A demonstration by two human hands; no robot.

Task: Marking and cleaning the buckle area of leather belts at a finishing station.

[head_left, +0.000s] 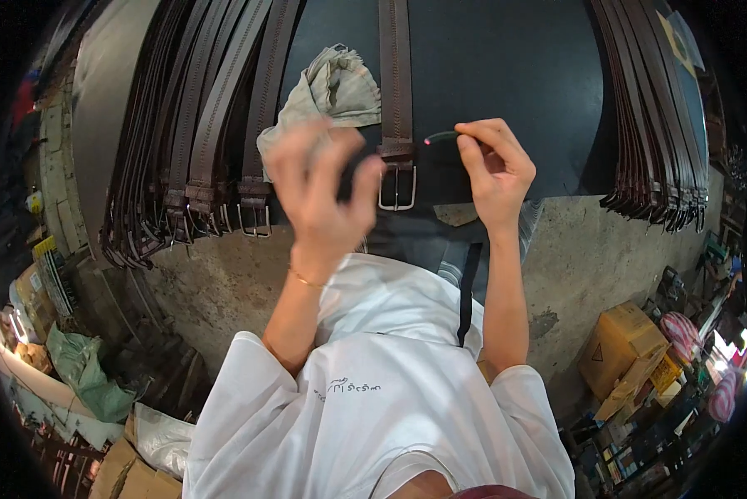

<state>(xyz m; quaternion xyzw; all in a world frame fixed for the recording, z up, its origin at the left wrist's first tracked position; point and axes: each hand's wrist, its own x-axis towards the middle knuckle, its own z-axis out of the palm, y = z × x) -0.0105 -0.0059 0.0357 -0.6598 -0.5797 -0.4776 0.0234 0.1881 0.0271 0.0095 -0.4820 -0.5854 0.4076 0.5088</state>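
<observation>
One dark brown leather belt (pixel 396 75) with stitched edges lies lengthwise on the black table, its silver buckle (pixel 399 190) at the near edge. Between the thumb and fingers of my right hand (pixel 500 170), just right of this belt, is pinched a short, thin, curved dark-green stick (pixel 441 135) with a glowing reddish tip. My left hand (pixel 322 187) is smeared by motion but shows its fingers spread, with nothing seen in them. It is raised left of the buckle, in front of a crumpled grey-green cloth (pixel 333 90).
Many brown belts (pixel 215 108) hang side by side over the left of the black table (pixel 506 75), buckles toward me. Another bundle of belts (pixel 648 108) hangs at the right. Cardboard boxes (pixel 627 345) and a green sack (pixel 86 374) stand on the floor.
</observation>
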